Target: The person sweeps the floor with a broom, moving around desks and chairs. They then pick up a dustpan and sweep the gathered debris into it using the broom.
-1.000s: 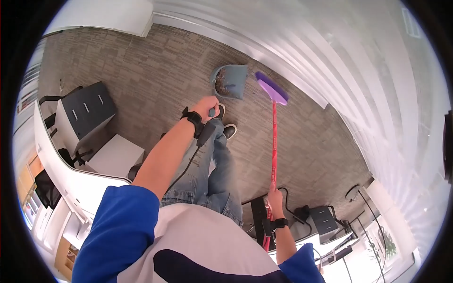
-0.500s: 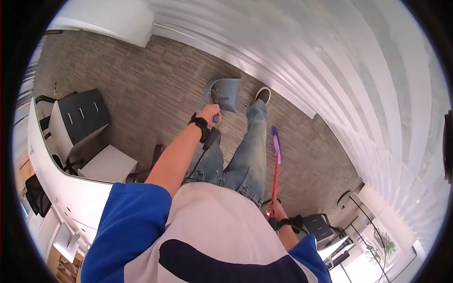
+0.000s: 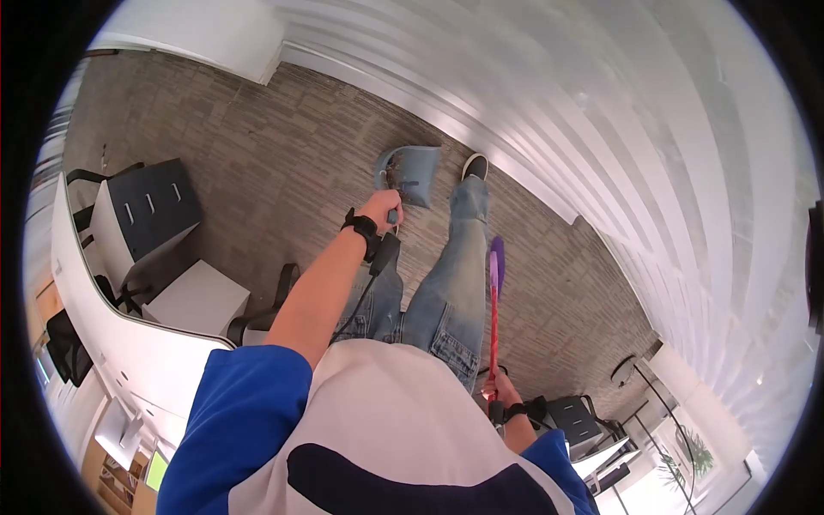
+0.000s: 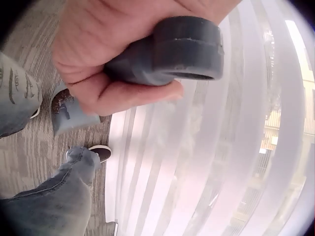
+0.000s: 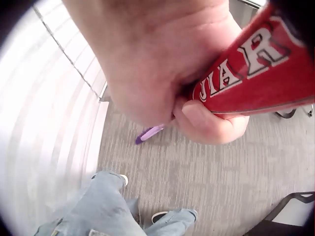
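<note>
In the head view, my left hand (image 3: 380, 209) grips the handle of a blue-grey dustpan (image 3: 423, 174). The pan is low over the carpet ahead, with brown debris gathered at its back. The left wrist view shows fingers curled round the dark handle (image 4: 189, 46), its ringed end sticking out past the thumb. At my right side, my right hand (image 3: 500, 388) holds the red shaft of a broom (image 3: 493, 339). White lettering marks the shaft in the right wrist view. The broom's purple head (image 3: 499, 268) is low over the carpet beside my right leg.
My right shoe (image 3: 475, 166) stands between the dustpan and the wall's white skirting. Vertical blinds (image 3: 652, 129) cover the right side. On the left are a drawer cabinet (image 3: 150, 206), a white box-like unit (image 3: 197, 296) and a curved desk (image 3: 154, 356). More drawers (image 3: 573, 418) are behind at right.
The broom head has swung back from near the wall to beside my right leg. My right foot has stepped forward next to the dustpan. My left hand keeps its grip on the dustpan.
</note>
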Demonstrator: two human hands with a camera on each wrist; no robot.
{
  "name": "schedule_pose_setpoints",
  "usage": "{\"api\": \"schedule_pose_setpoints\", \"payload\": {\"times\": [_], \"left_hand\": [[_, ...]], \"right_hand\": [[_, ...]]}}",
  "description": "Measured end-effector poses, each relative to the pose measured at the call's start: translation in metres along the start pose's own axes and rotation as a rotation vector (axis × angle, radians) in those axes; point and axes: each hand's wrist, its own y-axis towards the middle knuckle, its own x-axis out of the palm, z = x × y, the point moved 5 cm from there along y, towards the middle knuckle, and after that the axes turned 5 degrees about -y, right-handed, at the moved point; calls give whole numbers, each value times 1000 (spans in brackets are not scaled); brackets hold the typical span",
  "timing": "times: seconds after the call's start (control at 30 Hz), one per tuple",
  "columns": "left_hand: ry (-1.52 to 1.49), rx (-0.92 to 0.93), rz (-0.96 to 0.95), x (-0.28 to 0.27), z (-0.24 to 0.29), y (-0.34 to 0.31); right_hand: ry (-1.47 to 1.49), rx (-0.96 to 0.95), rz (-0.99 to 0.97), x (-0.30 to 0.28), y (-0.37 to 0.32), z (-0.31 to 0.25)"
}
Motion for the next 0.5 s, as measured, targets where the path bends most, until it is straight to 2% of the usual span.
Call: {"api": "schedule_pose_setpoints", "payload": {"times": [0.03, 0.1, 0.13, 0.2, 0.23, 0.3, 0.33, 0.4, 0.43, 0.5], "left_hand": [[3, -8, 5, -4, -7, 4], [249, 399, -75, -6, -12, 8], [250, 391, -77, -2, -5, 6], [-341, -328, 129, 3, -13, 4], [-339, -336, 128, 0, -24, 8], [251, 400, -55, -6, -31, 21], [250, 395, -55, -12, -44, 30], [73, 104, -98, -22, -75, 47], [71, 95, -100, -21, -75, 47], [-101, -145, -13, -24, -86, 46]], "right_hand": [[0, 10, -3, 3, 3, -6], [-12, -6, -20, 18, 10, -19], [-8, 1, -19, 23, 17, -22], [37, -8, -63, 35, 28, -30], [2, -32, -32, 35, 28, -30], [22, -6, -45, 31, 28, -27], [35, 16, -59, 29, 27, -27], [6, 19, -31, 28, 13, -29], [-23, 11, -7, 26, 6, -28], [-32, 19, 2, 24, -6, -24]]}}
